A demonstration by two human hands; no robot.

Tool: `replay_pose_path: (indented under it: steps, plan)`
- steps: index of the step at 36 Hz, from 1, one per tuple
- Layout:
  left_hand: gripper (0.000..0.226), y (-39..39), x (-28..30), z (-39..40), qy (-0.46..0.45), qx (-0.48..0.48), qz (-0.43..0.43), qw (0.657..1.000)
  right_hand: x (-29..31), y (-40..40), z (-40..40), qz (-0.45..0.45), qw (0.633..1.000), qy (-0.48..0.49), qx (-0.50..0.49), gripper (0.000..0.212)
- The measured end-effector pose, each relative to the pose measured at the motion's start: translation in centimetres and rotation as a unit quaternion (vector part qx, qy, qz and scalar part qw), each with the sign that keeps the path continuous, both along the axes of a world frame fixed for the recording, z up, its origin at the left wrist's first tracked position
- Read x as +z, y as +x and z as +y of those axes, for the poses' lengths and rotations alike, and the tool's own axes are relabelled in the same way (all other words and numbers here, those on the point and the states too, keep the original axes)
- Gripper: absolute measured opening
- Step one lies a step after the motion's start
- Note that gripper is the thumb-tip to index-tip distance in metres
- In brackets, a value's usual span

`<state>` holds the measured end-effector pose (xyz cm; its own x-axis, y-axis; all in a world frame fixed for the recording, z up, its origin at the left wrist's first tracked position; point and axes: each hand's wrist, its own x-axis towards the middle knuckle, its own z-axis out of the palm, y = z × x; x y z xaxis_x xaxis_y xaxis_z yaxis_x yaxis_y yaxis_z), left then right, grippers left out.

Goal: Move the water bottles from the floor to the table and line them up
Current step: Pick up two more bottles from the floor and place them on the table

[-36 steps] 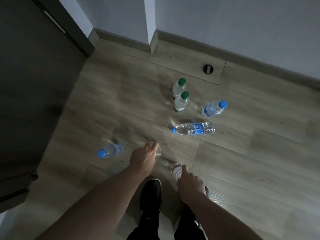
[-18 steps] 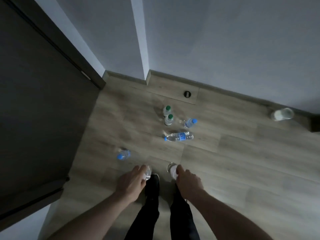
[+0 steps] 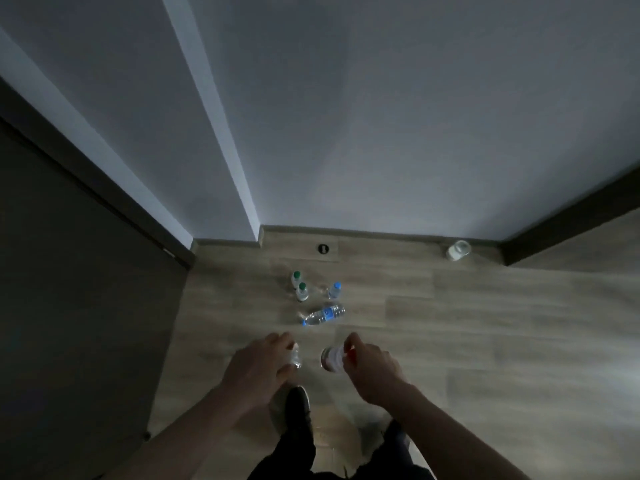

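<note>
While left hand fingers wrap small clear plastic bottle, right hand fingers pinch another clear bottle; four remain on wooden floor at 12 o'clock. Likely light, slick, squashy: grip mid-body.

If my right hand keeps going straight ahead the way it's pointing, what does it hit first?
Probably the bottle lying on its side, just beyond the right hand, which holds a bottle of its own. The hand is raised above the floor, so it might pass over; depth is unclear.
</note>
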<state>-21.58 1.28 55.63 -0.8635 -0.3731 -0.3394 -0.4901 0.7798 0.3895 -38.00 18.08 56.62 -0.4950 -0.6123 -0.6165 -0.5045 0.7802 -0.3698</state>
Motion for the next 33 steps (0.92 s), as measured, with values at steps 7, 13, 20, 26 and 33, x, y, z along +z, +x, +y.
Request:
replay_pose_path:
  steps: [7,13,20,26,33]
  plan:
    - [0.028,-5.7,6.4,3.3,-0.029,-0.036,0.036,0.998,4.9,-4.2,4.9,0.021,0.997,-0.069,-0.034,0.018]
    - [0.032,-12.0,9.6,9.2,-0.043,-0.062,0.044,0.996,8.7,-8.9,12.4,0.043,0.988,-0.136,-0.065,0.018]
    - [0.025,-20.1,13.2,19.2,-0.041,-0.065,0.070,0.995,12.4,-15.2,23.3,0.100,0.979,-0.166,-0.060,0.020]
    - [0.024,-26.6,15.4,27.6,-0.047,-0.088,0.101,0.990,14.7,-20.8,32.6,0.145,0.975,-0.156,-0.063,0.020]
    - [0.026,-34.8,18.0,36.2,-0.044,-0.160,0.106,0.980,15.9,-26.7,42.4,0.180,0.965,-0.145,-0.125,0.020]
